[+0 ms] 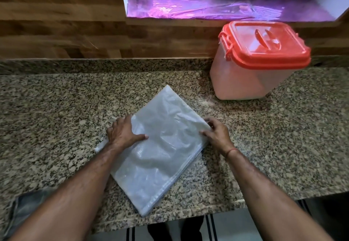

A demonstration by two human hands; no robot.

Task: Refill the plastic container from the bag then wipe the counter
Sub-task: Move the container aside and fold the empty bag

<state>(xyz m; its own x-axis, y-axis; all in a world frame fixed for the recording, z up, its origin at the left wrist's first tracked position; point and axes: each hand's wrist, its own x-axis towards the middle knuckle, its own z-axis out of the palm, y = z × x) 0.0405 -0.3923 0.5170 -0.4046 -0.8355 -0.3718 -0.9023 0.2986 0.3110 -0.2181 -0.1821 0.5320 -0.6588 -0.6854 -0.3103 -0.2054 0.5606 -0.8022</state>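
Observation:
A flat, empty translucent plastic bag (pixel 158 146) lies folded on the speckled granite counter (pixel 56 112). My left hand (pixel 122 133) presses down on the bag's left side, fingers spread over it. My right hand (pixel 217 134) pinches the bag's right edge. The plastic container (pixel 245 78), translucent with an orange lid (pixel 264 44) latched on, stands at the back right against the wall, apart from both hands. A little white powder (pixel 207 103) is scattered on the counter in front of the container.
A wooden backsplash (pixel 75 33) runs behind the counter. A window sill lined with shiny foil (pixel 207 6) sits above the container. A grey cloth (pixel 24 208) lies at the counter's front left. The counter's front edge (pixel 188 216) is near my body.

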